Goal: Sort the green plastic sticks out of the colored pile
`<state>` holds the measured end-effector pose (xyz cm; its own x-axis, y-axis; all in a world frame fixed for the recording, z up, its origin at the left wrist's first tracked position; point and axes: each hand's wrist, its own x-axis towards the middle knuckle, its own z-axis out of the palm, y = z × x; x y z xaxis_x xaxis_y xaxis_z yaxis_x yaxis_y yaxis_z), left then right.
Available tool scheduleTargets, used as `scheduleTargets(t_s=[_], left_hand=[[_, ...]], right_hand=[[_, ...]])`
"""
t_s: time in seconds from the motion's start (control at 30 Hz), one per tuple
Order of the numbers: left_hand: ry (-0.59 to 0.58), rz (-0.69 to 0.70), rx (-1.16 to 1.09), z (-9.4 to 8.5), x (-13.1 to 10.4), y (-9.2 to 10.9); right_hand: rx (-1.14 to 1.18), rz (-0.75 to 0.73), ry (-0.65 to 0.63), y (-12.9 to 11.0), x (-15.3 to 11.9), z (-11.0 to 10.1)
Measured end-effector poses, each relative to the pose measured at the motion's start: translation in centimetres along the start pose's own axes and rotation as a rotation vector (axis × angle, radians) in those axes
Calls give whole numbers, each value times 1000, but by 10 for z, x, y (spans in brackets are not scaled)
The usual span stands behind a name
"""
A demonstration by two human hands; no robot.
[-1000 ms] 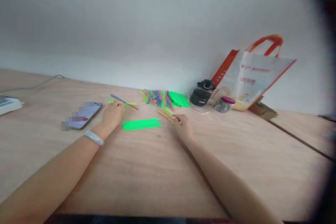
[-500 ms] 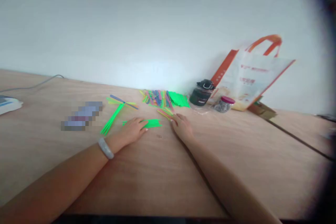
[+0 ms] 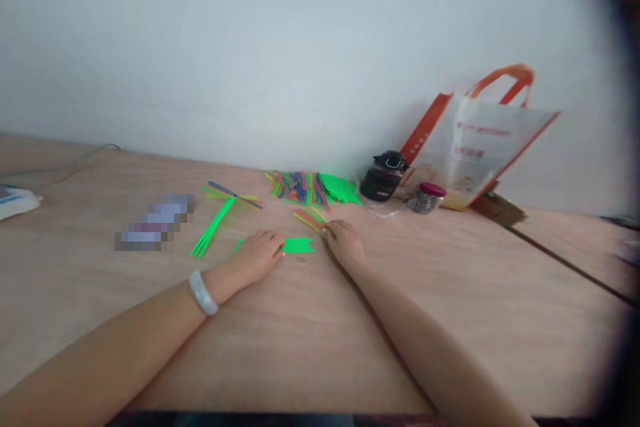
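Beneath the left hand [image 3: 257, 259], whose grip I cannot tell, lie green sticks [image 3: 299, 245].

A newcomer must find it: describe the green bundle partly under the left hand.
On the wooden table, find the left hand, just beyond a pale bracelet. The green bundle is partly covered by this hand, ends showing on both sides. Unlike the slanting green sticks farther left, it runs crosswise.
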<state>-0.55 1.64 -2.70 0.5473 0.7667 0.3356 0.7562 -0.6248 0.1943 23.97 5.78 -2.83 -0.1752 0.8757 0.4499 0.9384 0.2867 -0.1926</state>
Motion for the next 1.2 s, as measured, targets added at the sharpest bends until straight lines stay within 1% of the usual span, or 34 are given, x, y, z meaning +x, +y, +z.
scheduleTargets(t_s=[0.2,0.3,0.43,0.53,0.63,0.73,0.83,0.97,1.07,1.2], left_hand=[[1,-3,28,-6,-1,7],[23,40,25,-8,-2,10],[22,57,16,-8,0,13],[20,61,20,-7,1,13],[18,70,28,-6,1,13],[26,80,28,-4,0,14],[34,105,24,-2,1,16],[19,142,22,0,3,18],[19,106,3,-1,3,19],[69,45,-39,-5,2,21]], right_hand=[[-45,3,-3,-1,2,-1],[-71,-6,12,-2,4,-2],[-72,-15,64,-2,6,-4],[-41,22,123,-1,6,-4],[30,72,150,-4,4,-4],[109,91,147,-12,2,-3],[175,82,151,-22,0,-2],[262,40,119,-32,-3,-1],[352,34,105,-34,-5,3],[537,74,102,-37,-7,7]])
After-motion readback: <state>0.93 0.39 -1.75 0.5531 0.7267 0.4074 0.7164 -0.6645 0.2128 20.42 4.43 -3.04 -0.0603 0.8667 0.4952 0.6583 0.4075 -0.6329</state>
